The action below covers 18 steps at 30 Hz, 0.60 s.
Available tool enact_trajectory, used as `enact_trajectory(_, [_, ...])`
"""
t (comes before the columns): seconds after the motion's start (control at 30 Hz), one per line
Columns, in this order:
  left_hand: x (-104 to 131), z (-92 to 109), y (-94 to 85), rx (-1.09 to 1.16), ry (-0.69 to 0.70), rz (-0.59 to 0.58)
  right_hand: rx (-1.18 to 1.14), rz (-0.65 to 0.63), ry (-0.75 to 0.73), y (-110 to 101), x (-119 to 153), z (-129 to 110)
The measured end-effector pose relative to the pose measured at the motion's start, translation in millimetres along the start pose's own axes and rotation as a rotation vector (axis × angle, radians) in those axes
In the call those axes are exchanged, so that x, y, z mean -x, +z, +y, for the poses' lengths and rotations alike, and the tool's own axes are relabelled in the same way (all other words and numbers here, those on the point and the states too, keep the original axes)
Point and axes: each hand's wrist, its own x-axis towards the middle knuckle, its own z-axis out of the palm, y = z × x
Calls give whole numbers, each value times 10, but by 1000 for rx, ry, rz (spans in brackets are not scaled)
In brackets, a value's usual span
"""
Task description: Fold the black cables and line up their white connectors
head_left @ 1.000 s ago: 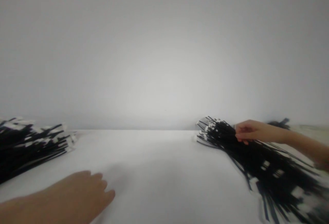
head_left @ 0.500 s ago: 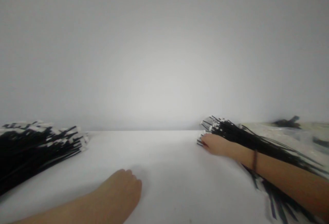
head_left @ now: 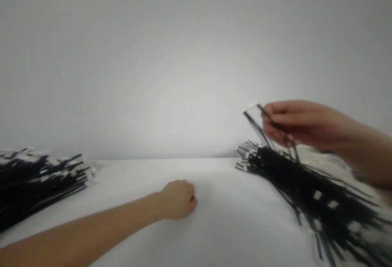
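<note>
My right hand (head_left: 284,122) is raised over the bundle on the right, its fingers pinched on a thin black cable (head_left: 253,122). Two dark strands and a white tab (head_left: 252,107) show at the cable's upper end, and the strands hang down toward the bundle. Motion blurs them somewhat. Under that hand lies a thick bundle of black cables (head_left: 288,173) with white tabs at its ends. My left hand (head_left: 180,199) is a closed fist on the white table (head_left: 226,218), apart from both bundles, and nothing sticks out of it.
Another large pile of black cables (head_left: 39,189) with white tabs lies at the left edge. Behind the right bundle is some clear plastic wrapping (head_left: 321,161), partly hidden by my forearm. A plain pale wall (head_left: 183,75) rises behind the table.
My right hand has lifted up off the tabbed end of the right bundle, bringing a cable with it. My left fist has moved forward and to the right across the table.
</note>
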Motion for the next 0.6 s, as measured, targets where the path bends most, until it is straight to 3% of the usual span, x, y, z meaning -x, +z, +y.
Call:
enact_trajectory(0.1, [-120,-16,0,391,-96,-42,-177,177,-100,-62,-52,-280])
enact_trajectory(0.2, [-177,-61,-76,1021,-217,-163,-324,225,-166,153,-424,-219])
enact_trajectory(0.3, [-233,-258,-107,1409,-225,-177,-566,168,-116,666,-1020,271])
enact_trajectory(0.37, [-277,-486,-68,1543,-270,-137,-690,214,-2,1107,-1412,733])
enact_trajectory(0.43, [-316,-742,2,1684,-336,4,-733,295,103,1523,-1725,1177])
enact_trajectory(0.5, [-353,-963,71,1810,-364,221,-770,349,158,1829,-1947,1518])
enact_trajectory(0.6, [-461,-1160,143,1870,-290,358,-833,324,97,2011,-2146,1799])
